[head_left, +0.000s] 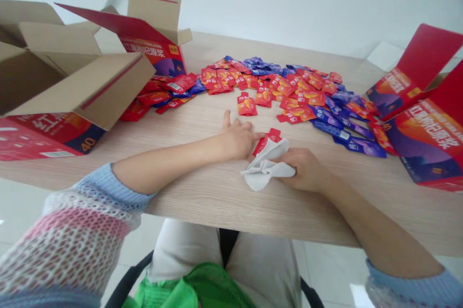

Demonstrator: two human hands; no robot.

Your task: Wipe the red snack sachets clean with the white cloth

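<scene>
A white cloth or tissue (265, 168) is bunched in my right hand (304, 168), whose fingers are closed round it. Under the cloth's far edge lies a red sachet (263, 145), flat on the table and partly covered. My left hand (237, 141) rests at that sachet's left side, fingers apart, one fingertip on its edge. Just beyond my hands a single red-orange sachet (247, 105) lies face up. Behind it spreads a loose heap of red and purple sachets (289, 86).
Open cardboard boxes stand at the left: a near one (54, 129) and a farther one (155, 52). Several sachets (170, 91) are piled beside them. At the right are more red and purple boxes (430, 139). The wooden table (217, 202) ends just before my lap.
</scene>
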